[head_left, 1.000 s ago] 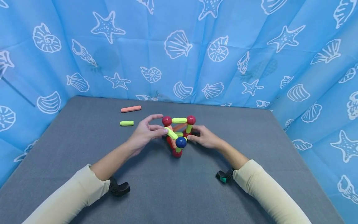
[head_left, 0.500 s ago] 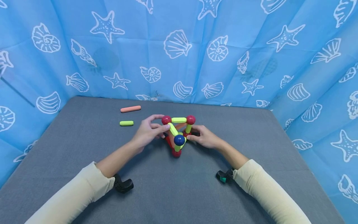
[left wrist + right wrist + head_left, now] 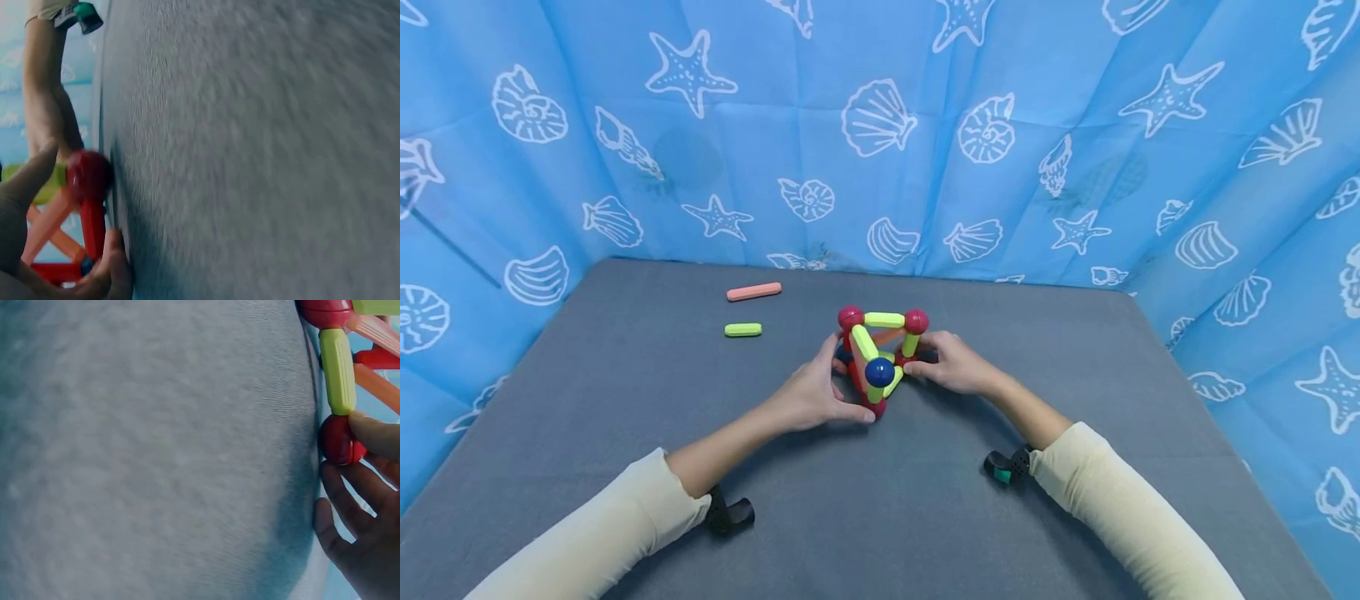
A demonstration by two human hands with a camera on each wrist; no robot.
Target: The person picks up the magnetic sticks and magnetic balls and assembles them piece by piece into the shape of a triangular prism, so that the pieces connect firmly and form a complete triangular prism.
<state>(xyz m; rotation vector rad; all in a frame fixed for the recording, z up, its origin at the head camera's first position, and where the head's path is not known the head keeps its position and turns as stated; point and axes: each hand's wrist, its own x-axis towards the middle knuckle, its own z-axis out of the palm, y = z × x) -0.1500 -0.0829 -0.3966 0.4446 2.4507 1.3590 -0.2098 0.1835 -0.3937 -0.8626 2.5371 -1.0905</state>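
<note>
A frame of magnetic rods and balls (image 3: pixel 884 320) stands on the grey table, with yellow-green rods along its top. A blue ball (image 3: pixel 880 372) forms its top front corner. My left hand (image 3: pixel 812 396) grips the left side of the base: the thumb lies at the lower front red ball (image 3: pixel 89 176), while the fingers reach round to the back-left corner, partly hidden. On the other side, my right hand (image 3: pixel 953 364) pinches the lower right red ball (image 3: pixel 337 439) between thumb and fingers. Red and orange rods show lower in the frame.
Left of the frame lie a loose orange rod (image 3: pixel 754 292) and a shorter yellow-green rod (image 3: pixel 743 330). A blue curtain (image 3: pixel 820 150) with white shell prints hangs behind the table (image 3: pixel 880 517).
The left hand first swung a yellow-green rod into line between the blue ball and the top left red ball. It then let go and moved down to the base. The right hand stayed put.
</note>
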